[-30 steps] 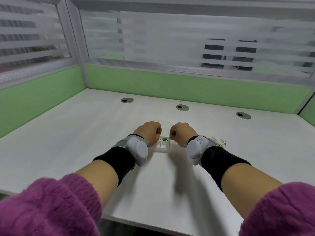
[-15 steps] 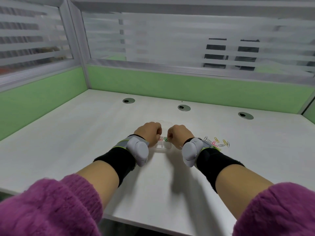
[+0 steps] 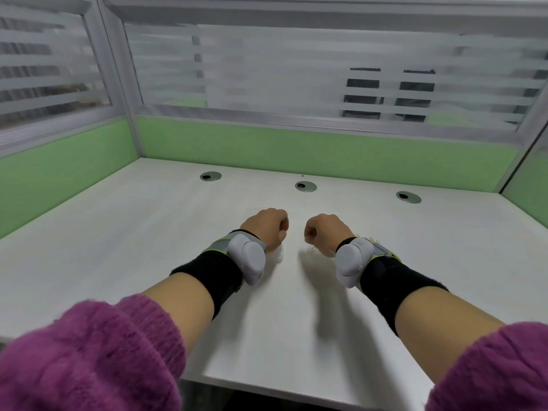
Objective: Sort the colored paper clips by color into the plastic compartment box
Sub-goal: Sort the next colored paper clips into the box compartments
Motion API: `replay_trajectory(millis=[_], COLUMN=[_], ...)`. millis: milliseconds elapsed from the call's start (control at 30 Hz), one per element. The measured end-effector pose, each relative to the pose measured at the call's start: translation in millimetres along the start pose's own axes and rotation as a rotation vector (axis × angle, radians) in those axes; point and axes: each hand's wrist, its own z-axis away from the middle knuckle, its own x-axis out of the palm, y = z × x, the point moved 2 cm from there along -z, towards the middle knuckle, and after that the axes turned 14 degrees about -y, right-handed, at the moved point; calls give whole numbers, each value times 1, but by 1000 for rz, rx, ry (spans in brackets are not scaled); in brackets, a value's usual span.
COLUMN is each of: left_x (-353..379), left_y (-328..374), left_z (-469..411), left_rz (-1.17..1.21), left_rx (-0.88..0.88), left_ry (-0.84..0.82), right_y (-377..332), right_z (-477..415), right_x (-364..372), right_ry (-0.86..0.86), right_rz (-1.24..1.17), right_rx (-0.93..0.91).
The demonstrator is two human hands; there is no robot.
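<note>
On the white bench (image 3: pixel 148 232), both hands curl into fists. The left hand (image 3: pixel 265 228) covers most of the clear plastic box (image 3: pixel 279 255); what its grip holds cannot be told. Right of the box, the right hand (image 3: pixel 326 232) hides the paper clips (image 3: pixel 372 240); its grip is equally unclear.

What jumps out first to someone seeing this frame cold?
Two curled hands at the middle of the white desk: left hand and right hand, each with a grey wrist device over a black band. Fuzzy purple sleeves fill the bottom corners. A few paper clips peek out behind the right wrist; the compartment box is mostly hidden under the left hand.
</note>
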Motion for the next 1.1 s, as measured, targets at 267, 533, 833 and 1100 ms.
replay_trajectory(millis=[267,533,833,1100], left_x=[21,39,48,56], left_y=[39,50,50,53], left_z=[-10,-23,-43,-57], left_rz=[-11,-68,-106,-142], left_rx=[54,53,-37,-67], left_ry=[-47,-114,-129,-124], right_y=[42,66,76,80], right_z=[23,32,32,27], right_x=[-7,-4,-5,-2], right_ry=[27,16,-11,-25], right_rz=[-43,-73,-69,-66], right_rx=[61,92,105,118])
